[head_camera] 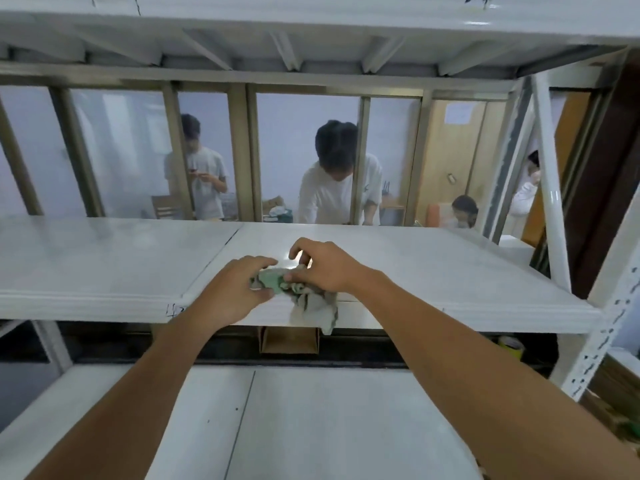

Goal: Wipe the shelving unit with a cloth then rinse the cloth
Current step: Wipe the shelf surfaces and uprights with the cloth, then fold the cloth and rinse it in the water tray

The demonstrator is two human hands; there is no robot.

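Note:
A crumpled green and grey cloth point(313, 303) lies at the front edge of the white middle shelf point(433, 268) of the shelving unit, one corner hanging down over the edge. My left hand point(239, 289) grips the cloth's left end with curled fingers and thumb. My right hand point(325, 268) holds its right end, thumb on the cloth and fingers arched above it. Both forearms reach in over the lower shelf point(311, 427).
A white upper shelf point(311, 26) hangs close overhead. White perforated uprights point(609, 327) stand at the right. A cardboard box point(289, 339) and a yellow tape roll point(512, 346) sit under the middle shelf. Behind a window frame, several people stand or sit in another room.

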